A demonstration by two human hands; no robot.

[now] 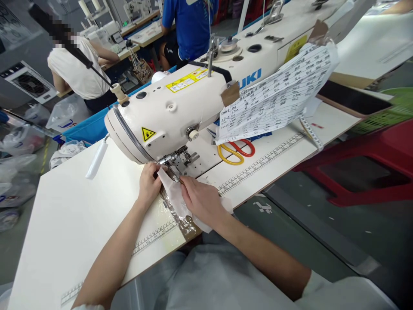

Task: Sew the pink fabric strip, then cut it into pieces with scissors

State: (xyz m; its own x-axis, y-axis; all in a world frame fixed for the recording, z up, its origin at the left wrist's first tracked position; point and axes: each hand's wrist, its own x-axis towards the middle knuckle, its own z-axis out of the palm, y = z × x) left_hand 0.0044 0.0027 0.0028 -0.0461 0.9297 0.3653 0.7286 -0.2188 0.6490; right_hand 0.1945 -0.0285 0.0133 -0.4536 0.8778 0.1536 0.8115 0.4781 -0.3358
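A strip of thin white fabric (174, 196) lies at the needle area of a white sewing machine (164, 107), under its presser foot (171, 160). My left hand (150, 185) is closed at the fabric's left edge, close beside the foot; its fingertips are partly hidden. On the right, my right hand (204, 200) has its fingers curled over the same fabric, which shows out from under the palm on both sides. Some narrow metal shows just ahead of the right fingertips, but I cannot make out whether it belongs to the machine.
Scissors with yellow and red handles (237, 153) lie right of the needle. A handwritten sheet (274, 99) is taped to the machine. Printed rulers (261, 163) line the white table (80, 215). A dark phone-like slab (355, 99) lies right. Two people work beyond.
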